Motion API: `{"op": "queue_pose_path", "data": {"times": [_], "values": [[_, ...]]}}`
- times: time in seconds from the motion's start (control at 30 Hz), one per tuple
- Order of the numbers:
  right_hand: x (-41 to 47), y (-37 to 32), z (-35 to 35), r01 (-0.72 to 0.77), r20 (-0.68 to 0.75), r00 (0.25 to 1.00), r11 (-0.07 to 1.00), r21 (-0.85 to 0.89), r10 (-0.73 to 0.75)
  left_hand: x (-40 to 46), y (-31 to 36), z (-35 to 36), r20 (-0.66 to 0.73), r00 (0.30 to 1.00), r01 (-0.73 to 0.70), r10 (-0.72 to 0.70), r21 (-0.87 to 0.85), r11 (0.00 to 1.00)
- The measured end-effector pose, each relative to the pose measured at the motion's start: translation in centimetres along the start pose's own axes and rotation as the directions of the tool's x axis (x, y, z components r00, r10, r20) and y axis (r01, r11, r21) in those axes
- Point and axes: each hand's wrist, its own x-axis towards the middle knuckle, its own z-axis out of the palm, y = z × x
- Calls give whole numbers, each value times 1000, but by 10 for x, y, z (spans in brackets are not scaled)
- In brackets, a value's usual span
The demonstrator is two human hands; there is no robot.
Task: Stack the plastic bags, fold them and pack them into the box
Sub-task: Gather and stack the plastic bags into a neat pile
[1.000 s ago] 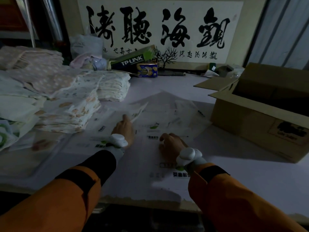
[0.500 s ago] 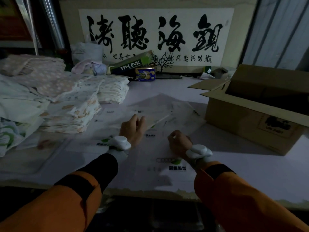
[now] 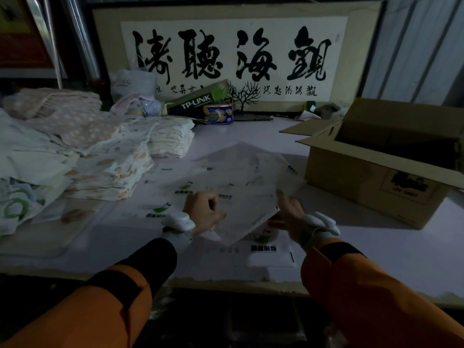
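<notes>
Two hands work at the bench (image 3: 376,247). The left hand (image 3: 203,212) and the right hand (image 3: 288,212) each grip one side of a single clear plastic bag (image 3: 246,209), lifted slightly above several other bags (image 3: 226,169) lying flat. One open cardboard box (image 3: 364,177) stands to the right, well apart. Folded cloth piles (image 3: 105,156) lie at left.

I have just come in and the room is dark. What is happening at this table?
A person in orange sleeves is gathering clear plastic bags on the table. The left hand and right hand hold one bag by its near edge. An open cardboard box waits at the right; folded cloth piles lie at the left.
</notes>
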Motion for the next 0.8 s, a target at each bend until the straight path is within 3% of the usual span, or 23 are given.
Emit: {"op": "queue_pose_path", "data": {"times": [0.1, 0.2, 0.27, 0.4, 0.8], "values": [[7, 5, -9, 32, 8, 999, 969, -246, -31, 0, -3, 4, 40, 999, 17, -18, 12, 1000], [8, 12, -17, 21, -46, 998, 905, -425, -44, 0, -7, 7, -27, 997, 76, -76, 5, 997], [10, 16, -20, 26, -57, 997, 899, -437, -56, 1, -11, 7, -43, 988, 150, -148, 42, 988], [25, 25, -24, 41, -28, 997, 839, -543, -67, -1, -19, 5, 81, 964, 246, -252, 86, 966], [-4, 12, -16, 76, -22, 993, 794, -603, -112, -7, -18, 1, 93, 960, 256, -263, 81, 963]]}}
